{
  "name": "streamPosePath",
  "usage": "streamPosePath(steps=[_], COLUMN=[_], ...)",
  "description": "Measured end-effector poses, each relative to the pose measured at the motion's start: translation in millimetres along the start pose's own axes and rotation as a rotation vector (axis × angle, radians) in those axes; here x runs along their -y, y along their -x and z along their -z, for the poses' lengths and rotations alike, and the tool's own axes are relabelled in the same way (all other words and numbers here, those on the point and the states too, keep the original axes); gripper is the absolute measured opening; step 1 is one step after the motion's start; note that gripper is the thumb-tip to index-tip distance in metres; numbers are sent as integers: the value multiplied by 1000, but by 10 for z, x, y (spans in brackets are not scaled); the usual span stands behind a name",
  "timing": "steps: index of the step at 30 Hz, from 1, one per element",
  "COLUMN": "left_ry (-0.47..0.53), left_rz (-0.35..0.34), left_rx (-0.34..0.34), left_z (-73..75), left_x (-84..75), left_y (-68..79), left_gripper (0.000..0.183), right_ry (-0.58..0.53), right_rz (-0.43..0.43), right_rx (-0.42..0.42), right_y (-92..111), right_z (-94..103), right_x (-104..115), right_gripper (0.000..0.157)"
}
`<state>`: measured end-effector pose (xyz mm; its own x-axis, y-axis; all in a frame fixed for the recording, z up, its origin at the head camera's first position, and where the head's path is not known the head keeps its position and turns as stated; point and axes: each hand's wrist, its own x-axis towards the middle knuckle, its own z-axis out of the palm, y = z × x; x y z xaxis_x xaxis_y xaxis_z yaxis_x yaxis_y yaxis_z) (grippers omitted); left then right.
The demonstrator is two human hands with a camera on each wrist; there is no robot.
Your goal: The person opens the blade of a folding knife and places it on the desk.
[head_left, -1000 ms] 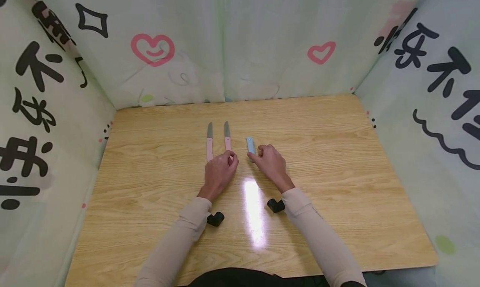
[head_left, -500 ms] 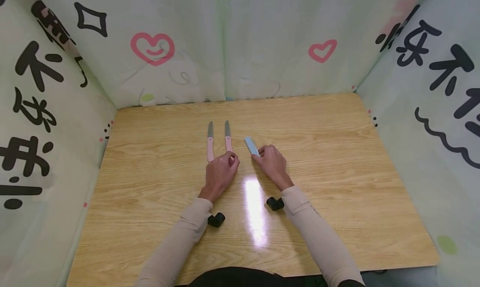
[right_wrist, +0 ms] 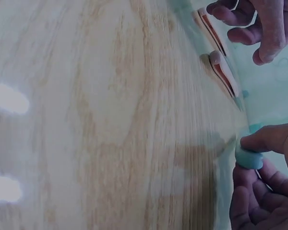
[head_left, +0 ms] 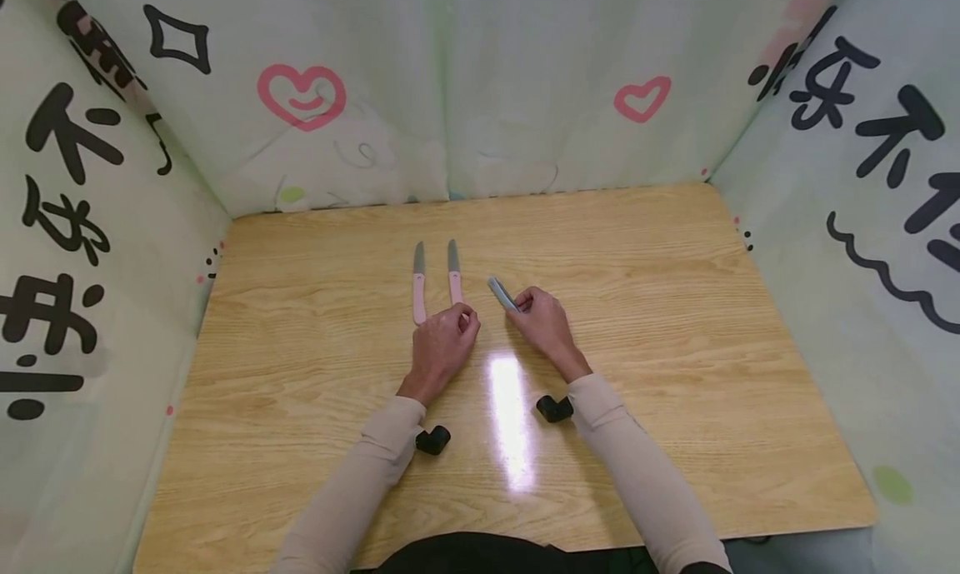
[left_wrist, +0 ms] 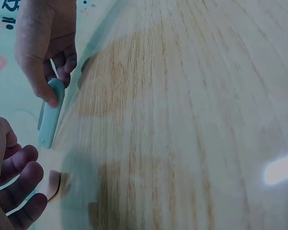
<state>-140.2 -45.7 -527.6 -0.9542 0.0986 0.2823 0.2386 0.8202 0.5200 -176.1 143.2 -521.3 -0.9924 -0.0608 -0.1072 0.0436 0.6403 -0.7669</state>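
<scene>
My right hand [head_left: 547,322] pinches a light blue folding knife [head_left: 501,291] by its near end, between thumb and fingers. In the left wrist view the knife [left_wrist: 51,117] looks folded, a thin grey edge showing along one side. Two pink-handled folding knives lie side by side on the table with blades out and pointing away: a left pink knife [head_left: 418,295] and a right pink knife [head_left: 454,276]. My left hand [head_left: 442,345] hovers at their near ends, loosely curled and holding nothing; in the right wrist view this hand [right_wrist: 264,24] is apart from the handles.
A wooden table [head_left: 637,307] spreads under both hands, with a bright light reflection near its middle. Fabric walls [head_left: 525,82] with drawn marks enclose its back and sides. A black wrist camera [head_left: 432,440] sits by each sleeve.
The right hand has taken hold of the light blue folding knife, which has swung so its far end points left, and has rolled to show its edge. The left hand has hardly moved.
</scene>
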Motion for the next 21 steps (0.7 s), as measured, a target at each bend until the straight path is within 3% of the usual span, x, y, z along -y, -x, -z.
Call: streamPosePath(steps=[12, 16, 21], left_ry=[-25, -17, -1], left_rz=[-25, -87, -189], left_rx=[-38, -58, -28], left_z=[13, 2, -38], left_x=[-28, -19, 2], left_y=[-2, -7, -20], left_gripper=[14, 16, 40], right_ry=[-135, -157, -229], right_rz=[53, 64, 61], right_rx=[-96, -104, -85], right_y=[74, 101, 136], right_z=[-9, 3, 23], right_x=[101, 147, 194], right_gripper=[19, 19, 20])
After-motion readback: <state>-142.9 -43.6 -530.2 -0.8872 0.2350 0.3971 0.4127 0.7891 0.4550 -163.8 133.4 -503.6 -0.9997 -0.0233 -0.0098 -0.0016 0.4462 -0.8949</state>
